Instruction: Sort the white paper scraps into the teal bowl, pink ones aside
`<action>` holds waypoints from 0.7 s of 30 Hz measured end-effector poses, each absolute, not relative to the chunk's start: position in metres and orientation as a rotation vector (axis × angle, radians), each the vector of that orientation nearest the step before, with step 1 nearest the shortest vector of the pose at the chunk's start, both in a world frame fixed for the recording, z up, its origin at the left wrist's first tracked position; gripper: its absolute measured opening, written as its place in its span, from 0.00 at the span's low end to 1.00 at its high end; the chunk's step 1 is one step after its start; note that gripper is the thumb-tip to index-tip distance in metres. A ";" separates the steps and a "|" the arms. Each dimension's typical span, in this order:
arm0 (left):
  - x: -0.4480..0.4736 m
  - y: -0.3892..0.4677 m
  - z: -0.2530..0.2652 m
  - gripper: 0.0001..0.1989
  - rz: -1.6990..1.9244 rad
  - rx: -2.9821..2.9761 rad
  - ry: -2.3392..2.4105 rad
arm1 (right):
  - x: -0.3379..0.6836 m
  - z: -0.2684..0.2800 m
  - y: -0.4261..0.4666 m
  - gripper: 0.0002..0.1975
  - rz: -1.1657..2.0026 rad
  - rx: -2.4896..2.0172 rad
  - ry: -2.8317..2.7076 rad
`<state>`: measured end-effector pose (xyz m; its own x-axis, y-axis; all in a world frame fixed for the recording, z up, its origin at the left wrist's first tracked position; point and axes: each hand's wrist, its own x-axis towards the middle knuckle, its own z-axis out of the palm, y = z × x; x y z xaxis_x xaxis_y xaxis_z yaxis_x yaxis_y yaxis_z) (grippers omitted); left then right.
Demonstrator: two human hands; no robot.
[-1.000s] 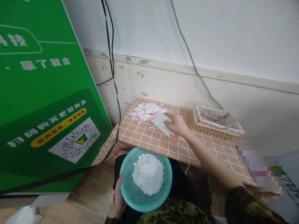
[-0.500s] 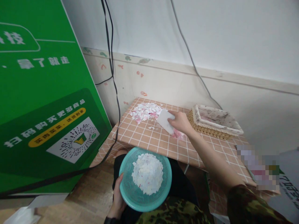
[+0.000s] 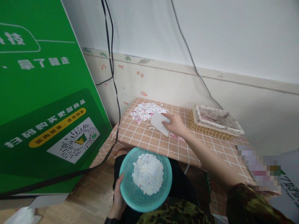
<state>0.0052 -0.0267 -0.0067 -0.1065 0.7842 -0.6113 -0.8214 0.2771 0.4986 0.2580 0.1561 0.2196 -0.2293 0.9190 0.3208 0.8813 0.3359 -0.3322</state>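
My left hand point(image 3: 118, 193) grips the left rim of a round teal plastic basket point(image 3: 126, 199) resting on my lap. A heap of small white paper scraps point(image 3: 148, 174) fills its middle. Out over the table, my right hand point(image 3: 174, 123) pinches a flat white rectangular scraper point(image 3: 159, 122), held tilted above the tablecloth. Just beyond its far edge spreads a pile of white and pink paper pieces point(image 3: 144, 111). Pink scraps point(image 3: 175, 137) lie beneath and beside the right hand, partly hidden by it.
A wicker basket with a cloth liner point(image 3: 215, 121) stands at the table's back right. The checked tablecloth point(image 3: 137, 133) covers the table against the wall. Black cables point(image 3: 116, 102) hang before a green cabinet point(image 3: 46, 93) at left. A grey cable point(image 3: 193, 62) runs down the wall.
My right hand and the white scraper have shifted left, closer to the paper pile. My left hand and the teal basket have stayed in place.
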 end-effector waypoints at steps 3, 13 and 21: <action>0.006 -0.027 -0.003 0.13 1.343 -0.082 0.990 | 0.265 0.224 0.144 0.23 0.089 -1.619 -2.120; 0.007 -0.027 -0.002 0.15 1.345 -0.042 1.040 | 0.252 0.209 0.131 0.23 0.178 -1.590 -2.094; 0.007 -0.025 -0.005 0.13 1.371 -0.032 1.045 | 0.266 0.205 0.109 0.24 0.062 -1.728 -1.834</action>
